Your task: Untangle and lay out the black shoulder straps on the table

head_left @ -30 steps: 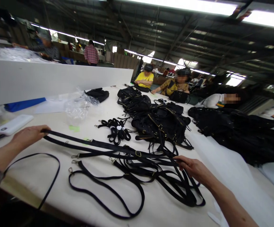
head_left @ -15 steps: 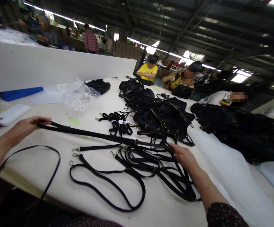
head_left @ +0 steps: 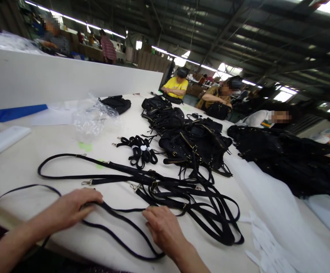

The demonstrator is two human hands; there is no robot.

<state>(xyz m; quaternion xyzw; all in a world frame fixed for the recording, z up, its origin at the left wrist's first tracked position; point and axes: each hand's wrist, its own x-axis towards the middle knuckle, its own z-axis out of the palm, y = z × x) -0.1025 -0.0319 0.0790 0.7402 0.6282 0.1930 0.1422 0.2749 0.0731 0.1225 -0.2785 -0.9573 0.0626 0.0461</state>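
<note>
A black strap (head_left: pixel 122 217) lies in a long loop near the table's front edge. My left hand (head_left: pixel 74 206) is closed on its left end, hiding the hooks there. My right hand (head_left: pixel 165 229) has bent fingers pinching the strap farther right. Beyond my hands, another black strap (head_left: pixel 68 177) lies stretched out in a narrow loop. A tangle of black straps (head_left: pixel 210 216) with metal hooks and sliders spreads to the right of my right hand.
A bundle of tied straps (head_left: pixel 142 149) lies mid-table beside a pile of black bags (head_left: pixel 193 140). Clear plastic (head_left: pixel 89 117), a white power bank (head_left: pixel 7 138) and a white partition (head_left: pixel 68 77) are at left. White sheeting (head_left: pixel 278 204) lies right. Several people sit beyond.
The strap stretched between my hands now lies on the table, let go. Both hands have come nearer to me and closer together, taking hold of the front looped strap.
</note>
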